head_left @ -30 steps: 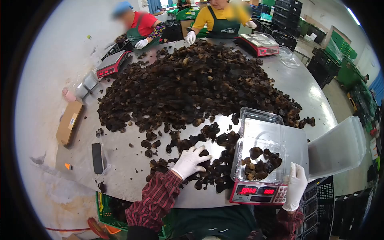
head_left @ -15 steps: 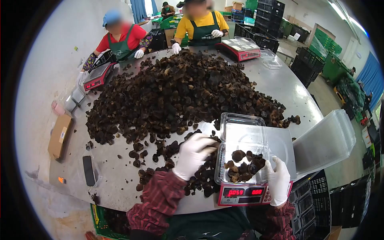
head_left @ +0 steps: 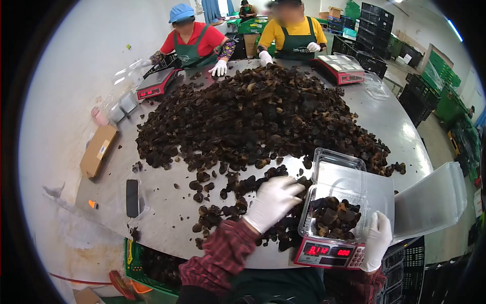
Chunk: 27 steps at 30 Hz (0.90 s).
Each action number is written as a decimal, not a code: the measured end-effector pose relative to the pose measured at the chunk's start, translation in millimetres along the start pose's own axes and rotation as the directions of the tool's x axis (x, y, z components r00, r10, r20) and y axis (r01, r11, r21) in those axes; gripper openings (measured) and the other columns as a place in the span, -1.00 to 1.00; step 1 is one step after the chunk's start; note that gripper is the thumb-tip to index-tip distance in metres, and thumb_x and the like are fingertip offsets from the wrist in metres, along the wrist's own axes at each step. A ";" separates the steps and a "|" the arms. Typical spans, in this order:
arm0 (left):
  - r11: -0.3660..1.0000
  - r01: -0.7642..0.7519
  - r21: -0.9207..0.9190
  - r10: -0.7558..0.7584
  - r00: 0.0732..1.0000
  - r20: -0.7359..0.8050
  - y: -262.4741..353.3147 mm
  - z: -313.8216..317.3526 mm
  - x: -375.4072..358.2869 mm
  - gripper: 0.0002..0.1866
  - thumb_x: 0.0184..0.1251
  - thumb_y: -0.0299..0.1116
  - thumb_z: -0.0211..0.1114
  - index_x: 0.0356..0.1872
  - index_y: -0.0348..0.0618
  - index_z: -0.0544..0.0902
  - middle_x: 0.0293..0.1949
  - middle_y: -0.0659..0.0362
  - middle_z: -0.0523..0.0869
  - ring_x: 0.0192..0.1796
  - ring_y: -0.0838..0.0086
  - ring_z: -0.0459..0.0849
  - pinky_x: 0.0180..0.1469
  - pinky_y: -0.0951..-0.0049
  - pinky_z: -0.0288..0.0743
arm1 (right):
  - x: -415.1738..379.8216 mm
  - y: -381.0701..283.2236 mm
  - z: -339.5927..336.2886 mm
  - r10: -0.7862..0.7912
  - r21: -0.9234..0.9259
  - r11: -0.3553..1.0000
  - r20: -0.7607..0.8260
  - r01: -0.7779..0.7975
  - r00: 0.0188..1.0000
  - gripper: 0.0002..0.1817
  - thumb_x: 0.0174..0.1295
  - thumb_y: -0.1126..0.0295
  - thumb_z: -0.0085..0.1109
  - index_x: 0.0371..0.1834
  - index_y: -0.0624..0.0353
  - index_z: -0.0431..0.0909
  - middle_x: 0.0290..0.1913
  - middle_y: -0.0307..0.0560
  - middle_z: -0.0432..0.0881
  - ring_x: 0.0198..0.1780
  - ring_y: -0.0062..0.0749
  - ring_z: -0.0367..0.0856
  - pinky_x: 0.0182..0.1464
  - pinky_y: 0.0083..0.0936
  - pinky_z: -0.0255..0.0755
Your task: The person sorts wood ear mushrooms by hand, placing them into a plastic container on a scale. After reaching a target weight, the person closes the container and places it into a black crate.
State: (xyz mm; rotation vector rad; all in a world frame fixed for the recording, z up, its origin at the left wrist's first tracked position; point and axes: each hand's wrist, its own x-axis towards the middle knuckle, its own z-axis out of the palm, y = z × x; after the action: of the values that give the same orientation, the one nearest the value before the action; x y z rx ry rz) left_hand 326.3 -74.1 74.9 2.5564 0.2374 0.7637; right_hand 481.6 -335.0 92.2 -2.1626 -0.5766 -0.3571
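A clear plastic clamshell box [head_left: 320, 223] lies with its lid raised on a red-and-silver digital scale [head_left: 329, 253], whose left display seems to read 0.112. Dark wood ear mushrooms [head_left: 335, 218] fill part of the box. My left hand [head_left: 276, 202], white-gloved, is just left of the box above loose mushrooms, fingers extended and slightly bent, with nothing visible in them. At the box's right side, over the scale's edge, rests my gloved right hand [head_left: 377, 242], fingers pointing up and slightly apart. Beyond the box rises a large mushroom pile [head_left: 253, 116].
Nested clear boxes [head_left: 430, 202] lean at the scale's right. A phone [head_left: 132, 197] and a cardboard box [head_left: 98, 152] lie at left. Two co-workers in green aprons stand across the metal table with red scales [head_left: 158, 85]. A green crate [head_left: 132, 261] sits below the near edge.
More mushrooms are in the box, and the display has risen from 0.059 to 0.112. The view has turned left. My left hand remains beside the box; my right hand stays at the scale.
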 end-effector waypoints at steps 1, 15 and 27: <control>0.991 0.102 0.082 -0.104 0.995 0.011 -27.8 -6.2 -10.6 -0.56 0.12 -0.31 0.38 0.07 -0.10 0.61 0.12 0.00 0.58 0.14 0.10 0.56 0.17 0.18 0.46 | -1.0 1.6 -0.2 -0.006 0.008 1.000 -0.074 0.007 0.997 -0.81 0.34 0.40 0.19 -0.13 0.33 0.62 -0.31 0.01 0.66 -0.42 -0.43 0.58 -0.33 -0.53 0.45; 0.885 0.436 -0.161 -0.449 0.892 -0.049 -170.7 -63.9 -80.0 -0.59 -0.21 -0.78 0.15 -0.25 -0.22 0.70 -0.18 0.08 0.68 -0.06 0.21 0.66 0.09 0.39 0.48 | -90.2 -110.8 73.0 -0.618 0.227 0.769 0.503 0.598 0.604 -0.66 0.20 0.29 0.30 -0.05 0.22 0.47 -0.61 -0.18 0.37 -0.55 -0.33 0.51 -0.51 -0.41 0.43; 0.741 0.658 -0.135 -0.671 0.717 -0.189 -103.0 -99.7 -228.4 -0.37 -0.16 -0.74 0.11 0.07 -0.06 0.64 0.30 0.02 0.44 0.41 0.16 0.35 0.41 0.33 0.23 | -115.7 -91.5 224.8 -0.525 0.240 0.838 0.598 0.490 0.606 -0.74 0.19 0.29 0.28 -0.36 0.24 0.44 -0.49 0.08 0.53 -0.41 0.01 0.58 -0.37 -0.22 0.47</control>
State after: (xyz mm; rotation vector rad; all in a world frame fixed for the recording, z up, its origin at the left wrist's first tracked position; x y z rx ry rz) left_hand 77.7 -11.5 -8.8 2.0700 1.1274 0.7389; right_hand 347.0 -138.7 -32.9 -1.9991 -1.6064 0.1435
